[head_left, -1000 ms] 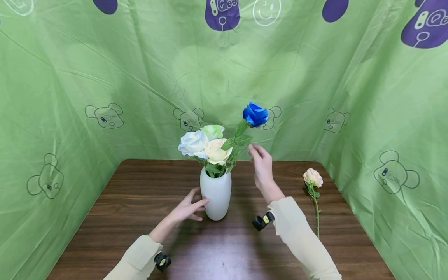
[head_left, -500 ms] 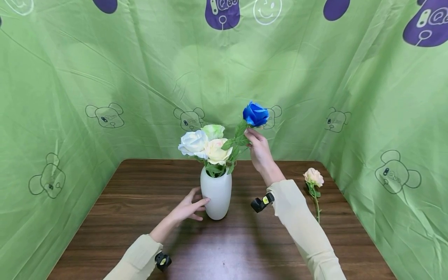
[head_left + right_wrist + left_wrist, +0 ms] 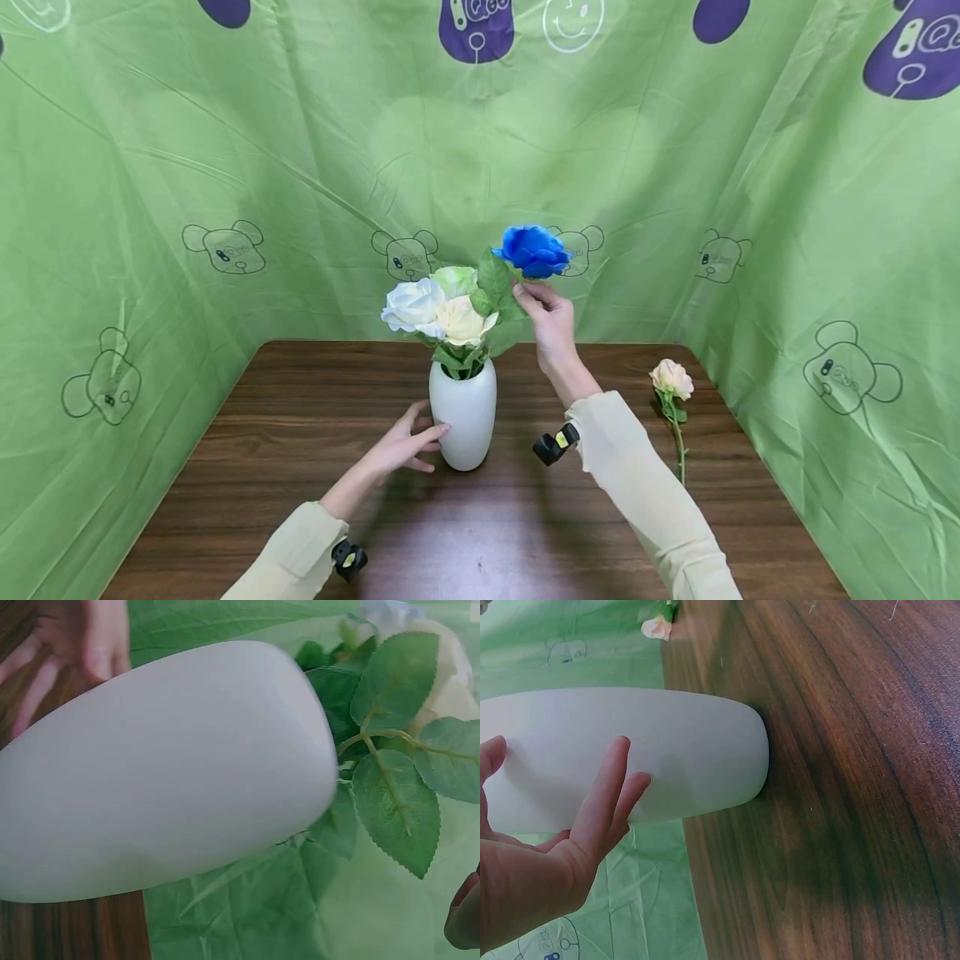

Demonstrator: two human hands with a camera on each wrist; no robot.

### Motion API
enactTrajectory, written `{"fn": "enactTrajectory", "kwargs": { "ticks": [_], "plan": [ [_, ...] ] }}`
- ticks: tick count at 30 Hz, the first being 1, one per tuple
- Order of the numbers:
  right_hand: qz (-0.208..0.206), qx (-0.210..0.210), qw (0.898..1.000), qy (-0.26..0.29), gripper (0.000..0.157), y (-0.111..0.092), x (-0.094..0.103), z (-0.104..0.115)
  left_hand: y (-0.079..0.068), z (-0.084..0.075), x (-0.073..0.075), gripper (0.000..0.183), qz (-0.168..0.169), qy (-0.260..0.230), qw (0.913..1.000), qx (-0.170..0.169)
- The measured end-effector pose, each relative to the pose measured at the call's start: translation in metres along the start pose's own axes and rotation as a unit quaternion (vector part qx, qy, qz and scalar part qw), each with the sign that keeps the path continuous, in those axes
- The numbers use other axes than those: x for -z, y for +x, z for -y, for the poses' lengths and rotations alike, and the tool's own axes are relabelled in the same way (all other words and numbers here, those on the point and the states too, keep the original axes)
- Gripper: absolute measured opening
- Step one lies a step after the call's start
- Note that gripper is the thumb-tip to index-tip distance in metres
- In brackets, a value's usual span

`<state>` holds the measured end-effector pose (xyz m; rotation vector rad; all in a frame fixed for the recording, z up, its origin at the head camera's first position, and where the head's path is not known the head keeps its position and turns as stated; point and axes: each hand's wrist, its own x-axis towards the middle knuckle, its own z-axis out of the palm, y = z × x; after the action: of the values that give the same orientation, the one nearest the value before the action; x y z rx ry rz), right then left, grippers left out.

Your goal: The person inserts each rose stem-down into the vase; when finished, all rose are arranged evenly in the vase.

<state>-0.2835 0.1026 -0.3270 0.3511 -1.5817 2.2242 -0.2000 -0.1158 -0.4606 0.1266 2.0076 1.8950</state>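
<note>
A white vase (image 3: 463, 417) stands upright on the table, holding a white rose (image 3: 412, 307), a pale green rose (image 3: 454, 282), a cream rose (image 3: 462, 321) and a taller blue rose (image 3: 533, 252). My left hand (image 3: 405, 443) holds the vase's left side, thumb on the near face. In the left wrist view, two fingers (image 3: 604, 791) stretch along the vase wall while others pass behind it. Just under the blue bloom, my right hand (image 3: 551, 321) pinches the rose at its stem. The right wrist view shows green leaves (image 3: 397, 810) beyond the vase mouth and a fingertip at the edge.
A peach rose (image 3: 672, 381) lies on the right of the brown wooden table (image 3: 315, 400), its stem pointing to the near side. Green printed cloth (image 3: 337, 167) hangs behind the table and on both sides.
My right hand has risen to the blue rose's stem and taken hold of it. The bloom and its leaves have shifted left and turned. The left hand has stayed on the vase.
</note>
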Motion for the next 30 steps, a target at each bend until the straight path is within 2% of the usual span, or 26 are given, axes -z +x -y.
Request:
{"fn": "enactTrajectory", "kwargs": {
  "ticks": [5, 8, 14, 18, 25, 30],
  "plan": [
    [-0.003, -0.018, 0.999, -0.037, 0.020, -0.007, 0.000, -0.009, 0.001, 0.001, 0.000, 0.074, 0.000, 0.000, 1.0000, -0.002],
    [-0.003, -0.031, 0.998, -0.058, 0.006, -0.009, 0.000, -0.015, 0.001, 0.001, 0.000, 0.074, 0.000, 0.000, 1.0000, -0.002],
    [0.016, -0.058, 0.992, -0.111, 0.023, -0.014, 0.000, -0.023, 0.000, 0.000, 0.000, 0.073, 0.001, 0.000, 1.0000, 0.000],
    [0.020, -0.068, 0.990, -0.118, 0.024, -0.017, 0.001, -0.026, 0.001, 0.000, 0.000, 0.073, 0.000, 0.002, 1.0000, -0.001],
    [0.034, -0.051, 0.993, -0.102, 0.021, -0.020, 0.000, -0.025, 0.002, 0.001, 0.001, 0.073, -0.001, 0.006, 1.0000, -0.002],
    [0.047, -0.041, 0.991, -0.118, 0.021, -0.023, -0.004, -0.020, 0.001, 0.000, 0.001, 0.073, -0.001, 0.006, 1.0000, -0.002]
  ]
}}
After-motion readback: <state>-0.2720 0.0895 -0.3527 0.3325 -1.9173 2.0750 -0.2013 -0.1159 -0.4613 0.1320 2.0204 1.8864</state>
